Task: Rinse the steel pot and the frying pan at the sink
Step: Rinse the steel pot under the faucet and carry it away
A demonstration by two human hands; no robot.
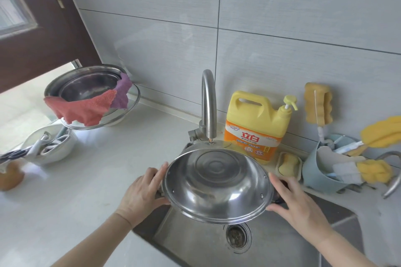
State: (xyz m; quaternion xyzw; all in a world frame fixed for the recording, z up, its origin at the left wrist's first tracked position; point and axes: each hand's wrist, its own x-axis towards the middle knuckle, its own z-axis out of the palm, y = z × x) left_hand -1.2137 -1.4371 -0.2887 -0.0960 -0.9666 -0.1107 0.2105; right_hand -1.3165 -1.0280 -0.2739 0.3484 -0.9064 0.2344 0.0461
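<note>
Steel pot [218,184]: held above the sink [282,245], directly under the faucet [208,104] spout, tilted with its open bowl toward the person, likely so water can run over the inside. No water visible. Left hand [142,193] grips the pot's left rim, fingers [159,171] curled along it. Right hand [297,199] clasps the right rim over a dark side handle. Frying pan: not visible.

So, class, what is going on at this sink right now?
A person holds the steel pot over the sink, tilted so its inside faces the camera. The left hand and right hand grip its opposite sides. The pot sits just under the tap, and no water is visibly running. No frying pan shows.
</note>
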